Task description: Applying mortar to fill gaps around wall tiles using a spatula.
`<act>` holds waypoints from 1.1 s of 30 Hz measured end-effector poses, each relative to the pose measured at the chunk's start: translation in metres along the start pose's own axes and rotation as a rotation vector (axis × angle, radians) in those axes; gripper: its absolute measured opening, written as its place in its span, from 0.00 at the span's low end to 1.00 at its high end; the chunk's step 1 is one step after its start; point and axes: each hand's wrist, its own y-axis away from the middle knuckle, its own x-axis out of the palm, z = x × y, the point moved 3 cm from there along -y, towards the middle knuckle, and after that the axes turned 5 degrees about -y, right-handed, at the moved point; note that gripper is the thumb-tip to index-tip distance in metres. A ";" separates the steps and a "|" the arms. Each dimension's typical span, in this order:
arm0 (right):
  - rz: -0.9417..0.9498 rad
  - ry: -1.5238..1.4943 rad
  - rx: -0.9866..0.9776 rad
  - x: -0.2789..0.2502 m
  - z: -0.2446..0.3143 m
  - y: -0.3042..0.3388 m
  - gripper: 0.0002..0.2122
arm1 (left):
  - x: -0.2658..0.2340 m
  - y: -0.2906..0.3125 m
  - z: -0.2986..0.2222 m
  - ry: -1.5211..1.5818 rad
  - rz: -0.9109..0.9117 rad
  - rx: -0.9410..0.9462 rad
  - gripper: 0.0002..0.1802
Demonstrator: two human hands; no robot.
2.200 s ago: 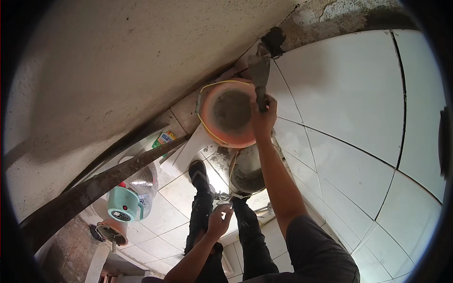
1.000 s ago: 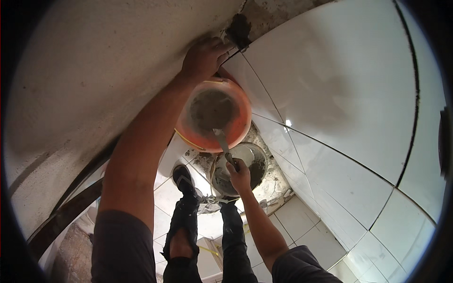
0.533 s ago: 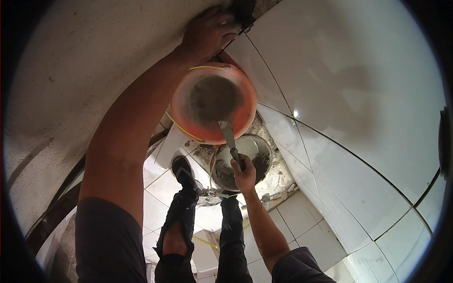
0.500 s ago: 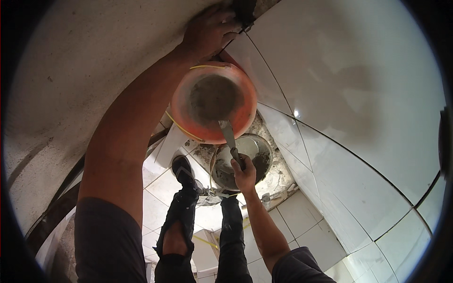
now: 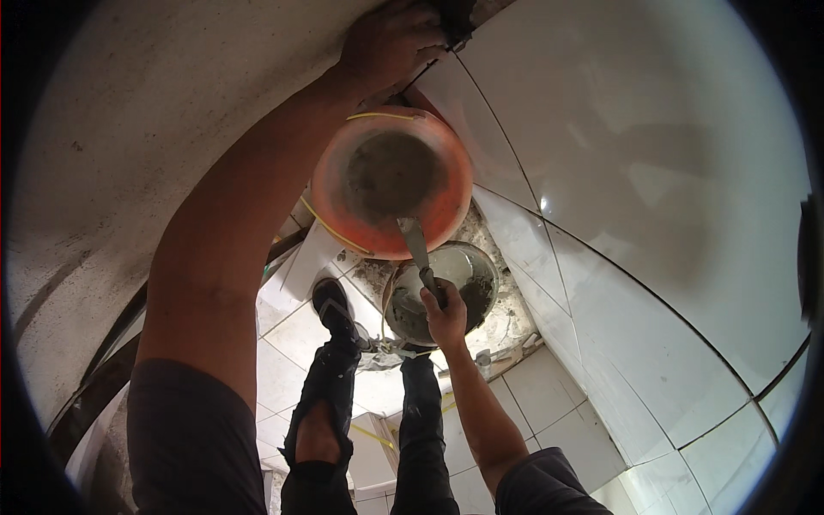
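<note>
My right hand (image 5: 445, 315) is closed round the handle of a putty knife (image 5: 414, 239). Its flat metal blade points away from me, over the near rim of an orange bucket (image 5: 455, 202). Inside that bucket lies grey mortar (image 5: 390, 172). My left hand (image 5: 393, 45) reaches past the bucket to the far corner, by the top edge of a white wall tile (image 5: 584, 94) and a dark gap. Its fingers are bent together there; shadow hides what they hold, if anything. Below my right hand stands a second bucket (image 5: 481, 266) smeared with grey mix.
A rough plastered wall (image 5: 154, 112) rises on the left, with a dark curved edge (image 5: 103, 386) below it. Large glossy tiles cover the right wall. Pale floor tiles (image 5: 549, 395) lie underneath, with rubble (image 5: 515, 313) around the lower bucket. My shoe (image 5: 330, 300) is beside it.
My left hand has shifted slightly up and to the right along the tile's edge. The right hand and putty knife stay nearly still.
</note>
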 end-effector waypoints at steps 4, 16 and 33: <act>0.011 0.016 -0.036 0.001 0.001 -0.001 0.14 | -0.003 -0.001 -0.002 0.029 0.035 -0.036 0.12; 0.047 0.066 0.002 0.001 -0.002 -0.005 0.13 | -0.006 -0.006 0.000 0.072 0.009 -0.046 0.12; 0.050 0.078 0.041 0.002 -0.007 -0.009 0.16 | -0.007 -0.003 -0.001 0.064 -0.001 -0.053 0.13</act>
